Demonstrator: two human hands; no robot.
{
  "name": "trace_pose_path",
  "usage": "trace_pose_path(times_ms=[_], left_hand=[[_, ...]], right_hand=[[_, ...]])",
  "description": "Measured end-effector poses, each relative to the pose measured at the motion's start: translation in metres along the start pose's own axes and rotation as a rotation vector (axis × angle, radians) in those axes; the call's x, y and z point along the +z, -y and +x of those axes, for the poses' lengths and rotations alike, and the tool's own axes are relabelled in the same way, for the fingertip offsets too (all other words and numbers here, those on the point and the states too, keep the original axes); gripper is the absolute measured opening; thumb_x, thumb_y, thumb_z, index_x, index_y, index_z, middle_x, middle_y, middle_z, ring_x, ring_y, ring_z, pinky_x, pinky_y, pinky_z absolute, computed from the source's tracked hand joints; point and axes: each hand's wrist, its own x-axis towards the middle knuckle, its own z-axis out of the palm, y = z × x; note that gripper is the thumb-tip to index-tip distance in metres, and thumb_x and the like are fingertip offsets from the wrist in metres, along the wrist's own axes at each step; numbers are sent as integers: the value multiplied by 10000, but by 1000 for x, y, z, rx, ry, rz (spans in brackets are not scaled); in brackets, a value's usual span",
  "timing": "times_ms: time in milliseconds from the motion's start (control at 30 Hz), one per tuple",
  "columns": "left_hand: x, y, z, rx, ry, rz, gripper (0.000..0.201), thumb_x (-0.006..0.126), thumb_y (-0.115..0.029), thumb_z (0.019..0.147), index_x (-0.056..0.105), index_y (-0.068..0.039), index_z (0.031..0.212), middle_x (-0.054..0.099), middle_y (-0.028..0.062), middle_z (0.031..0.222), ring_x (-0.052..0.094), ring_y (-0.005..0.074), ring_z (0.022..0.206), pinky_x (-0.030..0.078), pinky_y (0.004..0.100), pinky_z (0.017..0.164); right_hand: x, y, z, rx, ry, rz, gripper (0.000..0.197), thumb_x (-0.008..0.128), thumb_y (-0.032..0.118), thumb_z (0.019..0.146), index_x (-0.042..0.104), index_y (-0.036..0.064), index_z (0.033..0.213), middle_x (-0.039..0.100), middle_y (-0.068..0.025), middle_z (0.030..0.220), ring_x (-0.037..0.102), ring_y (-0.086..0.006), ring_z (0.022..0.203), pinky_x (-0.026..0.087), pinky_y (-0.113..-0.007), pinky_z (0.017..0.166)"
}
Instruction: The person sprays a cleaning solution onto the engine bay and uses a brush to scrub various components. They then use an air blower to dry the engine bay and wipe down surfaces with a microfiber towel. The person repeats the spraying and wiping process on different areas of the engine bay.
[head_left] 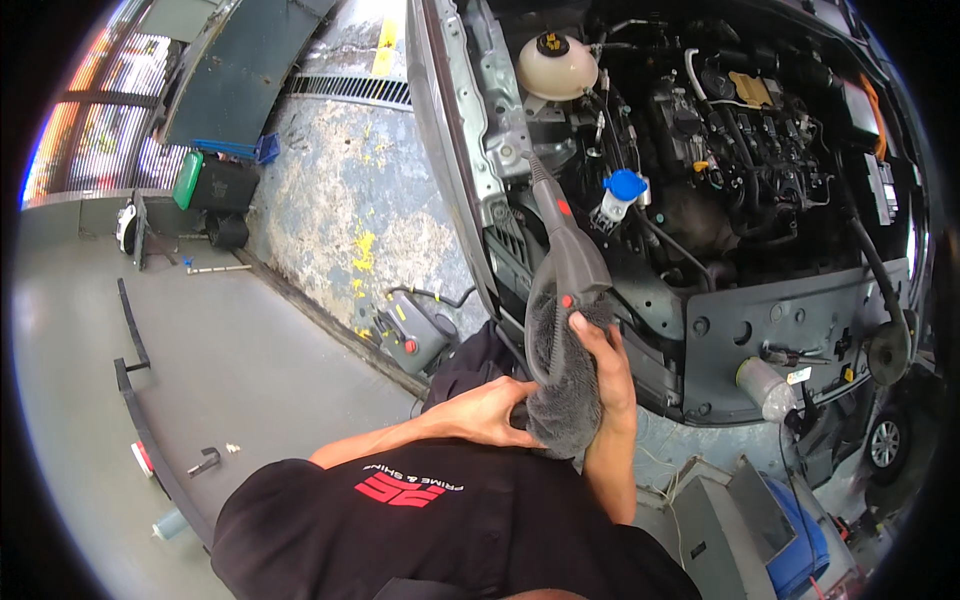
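Note:
In front of my chest is a dark grey steam cleaner gun [577, 255] with red buttons, its thin nozzle pointing away over the car's fender edge. A fluffy grey microfibre cloth [567, 405] is bunched around its lower part and hides most of the handle. My right hand [610, 370] is closed around the gun's rear end and the cloth, thumb just below a red button. My left hand [487, 412] pinches the cloth's lower left side; its fingertips are partly hidden.
An open engine bay [720, 150] lies ahead to the right, with a white coolant tank [557, 70] and a blue-capped washer filler [622, 188]. A grey machine with a hose [415, 335] stands on the floor at left. A clear bottle [765, 388] lies at the car's front.

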Motion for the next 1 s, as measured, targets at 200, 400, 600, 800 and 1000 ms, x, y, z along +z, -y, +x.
trace_pose_path(times_ms=[200,400,600,800,1000], left_hand=[[46,3,-7,44,56,22,599,794,-198,785,592,45,1294,667,227,1221,642,379,1173,504,447,1012],[73,18,-20,135,41,-24,704,809,-212,778,556,11,1396,320,226,1570,425,395,1407,389,448,1161],[73,40,-33,224,28,-23,673,848,-265,785,607,3,1353,345,219,1498,355,386,1432,328,458,1196],[71,85,-50,348,61,-33,584,854,-322,810,656,115,1143,387,208,1514,442,356,1391,386,422,1150],[85,113,-75,269,274,-159,881,901,-352,747,444,32,1394,483,224,1487,452,363,1406,397,447,1151]], right_hand=[[-10,1,-52,31,-23,-1,357,750,197,871,679,-28,1138,720,-85,981,698,-186,872,555,-320,823],[-19,-13,-91,31,-224,96,466,739,208,876,616,-38,1252,696,-148,1113,698,-229,964,571,-352,869],[-28,-25,-117,14,-216,-2,498,658,296,928,593,-37,1291,682,-162,1173,685,-263,1032,558,-381,928],[35,-68,-171,-149,-449,210,608,598,394,963,512,-22,1398,597,-187,1327,608,-303,1193,500,-422,1017],[24,-117,-201,-138,-485,154,650,575,431,963,496,-27,1418,550,-206,1387,556,-325,1265,456,-457,1068]])
